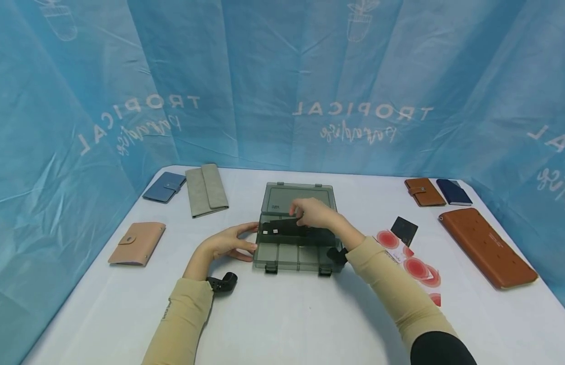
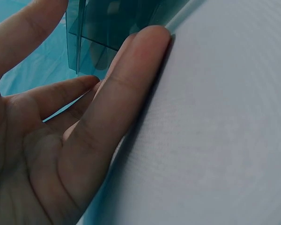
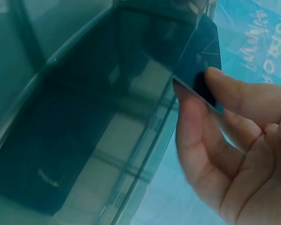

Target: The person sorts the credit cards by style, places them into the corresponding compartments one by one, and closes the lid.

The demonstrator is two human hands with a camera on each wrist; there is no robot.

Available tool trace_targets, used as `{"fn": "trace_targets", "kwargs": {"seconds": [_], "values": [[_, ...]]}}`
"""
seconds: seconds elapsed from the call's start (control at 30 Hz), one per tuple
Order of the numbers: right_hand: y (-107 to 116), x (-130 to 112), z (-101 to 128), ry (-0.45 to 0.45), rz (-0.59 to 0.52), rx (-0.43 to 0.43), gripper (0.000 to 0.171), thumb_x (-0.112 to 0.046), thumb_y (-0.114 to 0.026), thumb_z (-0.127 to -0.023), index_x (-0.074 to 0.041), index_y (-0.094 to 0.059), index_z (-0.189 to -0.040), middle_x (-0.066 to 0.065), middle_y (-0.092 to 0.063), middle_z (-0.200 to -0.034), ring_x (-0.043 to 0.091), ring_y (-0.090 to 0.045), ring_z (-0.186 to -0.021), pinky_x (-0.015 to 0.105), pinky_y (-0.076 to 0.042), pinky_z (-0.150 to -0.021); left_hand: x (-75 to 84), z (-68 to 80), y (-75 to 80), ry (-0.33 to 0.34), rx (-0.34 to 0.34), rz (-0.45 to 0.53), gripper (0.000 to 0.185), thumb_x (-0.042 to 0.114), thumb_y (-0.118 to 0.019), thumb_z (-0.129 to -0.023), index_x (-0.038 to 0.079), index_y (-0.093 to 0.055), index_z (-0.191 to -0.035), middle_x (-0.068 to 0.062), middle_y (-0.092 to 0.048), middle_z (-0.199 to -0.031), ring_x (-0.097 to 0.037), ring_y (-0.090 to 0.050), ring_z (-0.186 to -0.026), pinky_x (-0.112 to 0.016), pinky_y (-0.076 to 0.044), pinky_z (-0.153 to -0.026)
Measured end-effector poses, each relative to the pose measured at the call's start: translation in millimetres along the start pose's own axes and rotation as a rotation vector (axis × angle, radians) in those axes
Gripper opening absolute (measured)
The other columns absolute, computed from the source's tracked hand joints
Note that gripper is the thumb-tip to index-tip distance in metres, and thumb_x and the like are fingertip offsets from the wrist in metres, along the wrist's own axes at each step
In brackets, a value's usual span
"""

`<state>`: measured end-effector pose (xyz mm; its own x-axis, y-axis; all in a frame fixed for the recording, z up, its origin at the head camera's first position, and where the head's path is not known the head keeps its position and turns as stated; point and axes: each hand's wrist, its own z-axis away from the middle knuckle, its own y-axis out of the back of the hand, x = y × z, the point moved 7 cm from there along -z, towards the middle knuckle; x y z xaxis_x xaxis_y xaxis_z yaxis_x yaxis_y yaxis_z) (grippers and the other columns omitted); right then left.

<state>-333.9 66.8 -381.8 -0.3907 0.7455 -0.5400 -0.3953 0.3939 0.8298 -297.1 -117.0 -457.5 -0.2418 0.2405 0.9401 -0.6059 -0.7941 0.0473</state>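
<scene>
From the head view, our left hand [image 1: 229,246], fingers straight, steadies the smoky transparent plastic compartment box [image 1: 297,238] at mid-bench, lid open; our right hand [image 1: 315,213] pinches a flat black card [image 1: 286,226] over it. In the left wrist view, straight fingers [image 2: 131,89] touch the box's wall. In the right wrist view, thumb and finger clamp the glossy card's edge; the shallow grip could let it slip.

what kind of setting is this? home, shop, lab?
Probably a staged recording setup, not a home or shop. A white table is walled in by a blue printed backdrop; wallets and cards are laid out around a clear compartment box, which both hands work at.
</scene>
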Motion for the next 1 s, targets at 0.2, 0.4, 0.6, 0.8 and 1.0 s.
{"fn": "trace_targets", "kwargs": {"seconds": [0.2,0.4,0.6,0.8,1.0], "values": [[-7.9,-14.5,-6.1,0.045,0.052,-0.036,0.018,0.003,-0.057,-0.088,-0.007,-0.059,-0.102,0.006,-0.057,-0.085,0.015,-0.053,-0.063,0.025,-0.048,-0.056,-0.9,0.7,1.7,0.0,0.005,0.007,0.082,0.008,-0.066,-0.084,0.007,-0.015,-0.149,-0.016,-0.012,-0.153,-0.023,-0.059,-0.092,-0.043,-0.055,-0.081],[-13.2,-19.4,-6.6,0.046,0.111,-0.091,0.026,0.004,-0.055,-0.088,-0.008,-0.06,-0.11,0.008,-0.06,-0.094,0.018,-0.058,-0.07,0.027,-0.047,-0.059,0.0,0.7,1.1,-0.005,0.006,-0.006,0.082,0.008,-0.066,-0.084,0.007,-0.015,-0.149,-0.017,-0.012,-0.153,-0.023,-0.059,-0.094,-0.043,-0.055,-0.081],[-17.8,-13.8,-5.0,-0.06,0.15,-0.161,0.037,-0.003,-0.048,-0.092,-0.014,-0.055,-0.128,0.014,-0.058,-0.118,0.02,-0.056,-0.067,0.028,-0.046,-0.055,0.9,0.1,0.9,-0.006,0.008,-0.001,0.081,0.006,-0.065,-0.084,0.007,-0.016,-0.148,-0.017,-0.012,-0.153,-0.025,-0.059,-0.095,-0.044,-0.055,-0.081],[-27.1,-5.9,-1.9,-0.18,0.13,-0.282,0.046,-0.01,-0.045,-0.095,-0.019,-0.041,-0.141,0.01,-0.06,-0.106,0.016,-0.044,-0.052,0.028,-0.041,-0.046,0.7,0.2,0.9,-0.007,0.01,-0.004,0.08,0.006,-0.065,-0.084,0.006,-0.016,-0.148,-0.017,-0.012,-0.153,-0.026,-0.06,-0.095,-0.044,-0.055,-0.081],[-25.1,-2.2,5.8,-0.164,0.037,-0.278,0.049,-0.011,-0.045,-0.094,-0.016,-0.038,-0.143,0.015,-0.062,-0.097,0.017,-0.04,-0.051,0.029,-0.036,-0.045,0.5,0.2,-0.9,-0.012,0.0,-0.003,0.08,0.006,-0.064,-0.085,0.006,-0.015,-0.148,-0.017,-0.011,-0.153,-0.026,-0.06,-0.094,-0.043,-0.055,-0.082]]}}
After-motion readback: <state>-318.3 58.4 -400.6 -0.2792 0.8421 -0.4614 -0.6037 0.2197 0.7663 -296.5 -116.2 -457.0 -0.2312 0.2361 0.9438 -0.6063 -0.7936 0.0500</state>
